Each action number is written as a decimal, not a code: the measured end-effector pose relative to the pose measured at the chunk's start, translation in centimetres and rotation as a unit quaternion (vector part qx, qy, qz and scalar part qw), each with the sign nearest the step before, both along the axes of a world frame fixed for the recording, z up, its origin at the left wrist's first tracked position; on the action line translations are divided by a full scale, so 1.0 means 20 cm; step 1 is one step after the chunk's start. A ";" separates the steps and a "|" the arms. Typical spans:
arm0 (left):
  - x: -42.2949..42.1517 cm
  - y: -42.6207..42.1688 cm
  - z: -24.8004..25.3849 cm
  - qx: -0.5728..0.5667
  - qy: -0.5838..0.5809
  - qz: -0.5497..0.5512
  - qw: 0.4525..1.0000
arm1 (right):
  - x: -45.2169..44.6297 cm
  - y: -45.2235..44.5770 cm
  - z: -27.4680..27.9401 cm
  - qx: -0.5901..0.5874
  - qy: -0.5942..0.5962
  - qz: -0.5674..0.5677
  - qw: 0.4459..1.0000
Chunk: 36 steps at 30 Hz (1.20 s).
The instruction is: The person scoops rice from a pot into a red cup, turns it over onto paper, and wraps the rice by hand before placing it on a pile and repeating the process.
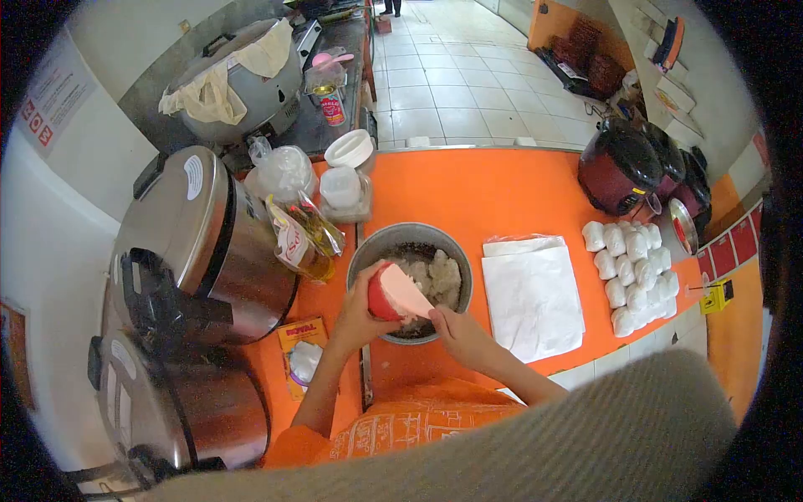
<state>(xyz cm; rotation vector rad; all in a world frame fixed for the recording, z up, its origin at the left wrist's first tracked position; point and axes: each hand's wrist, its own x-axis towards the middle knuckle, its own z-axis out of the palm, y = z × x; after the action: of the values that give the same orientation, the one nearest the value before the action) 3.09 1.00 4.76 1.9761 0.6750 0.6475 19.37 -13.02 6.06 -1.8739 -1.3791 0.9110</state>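
Note:
My left hand (360, 314) is closed around a small red bowl (382, 301), tipped on its side over a grey metal pot (462, 258). In my right hand (460, 333) is a pink rice paddle (403, 291), its broad blade lying across the bowl's mouth. The blade hides most of what the bowl holds. White cooked rice (443, 280) lies in a clump inside the pot, and the pot's inner wall looks dark. Both hands are above the pot's near rim.
White paper sheets (534, 297) lie right of the pot, with several rows of wrapped white bundles (626, 266) beyond. Dark red rice cookers (619, 167) stand at the far right. Large steel cookers (180, 234), an oil pouch (297, 243) and plastic tubs (341, 188) occupy the left.

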 end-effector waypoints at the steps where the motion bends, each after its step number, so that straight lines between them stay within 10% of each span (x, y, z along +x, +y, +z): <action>1: -0.01 -0.01 -0.03 -0.014 -0.028 -0.010 0.999 | 0.01 -0.01 0.01 -0.002 -0.010 -0.002 1.000; 6: -0.02 -0.03 -0.06 -0.167 -0.179 -0.035 0.969 | 0.19 0.00 0.07 -0.024 0.074 -0.025 0.997; 12: 0.01 -0.01 0.04 0.137 0.043 0.033 0.989 | 0.01 -0.02 0.00 -0.014 0.098 0.025 0.995; 19: 0.00 0.02 -0.03 0.010 -0.016 0.012 1.000 | 0.10 0.00 0.01 0.038 0.085 0.065 0.993; 25: -0.03 -0.02 -0.02 -0.158 -0.193 0.009 0.968 | 0.15 0.00 -0.14 -0.125 0.460 -0.061 0.877; 30: 0.00 -0.05 0.09 0.165 0.053 0.071 0.982 | -0.02 -0.02 -0.17 -0.006 0.253 -0.011 0.967; 36: 0.02 -0.04 0.06 0.187 0.021 0.088 0.978 | -0.10 0.01 0.00 0.029 0.103 -0.003 0.994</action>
<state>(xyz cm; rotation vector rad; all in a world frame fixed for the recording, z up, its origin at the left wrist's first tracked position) 3.47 0.15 5.95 2.2967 0.8069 0.8953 17.34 -12.85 6.13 -1.6886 -1.2607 1.0193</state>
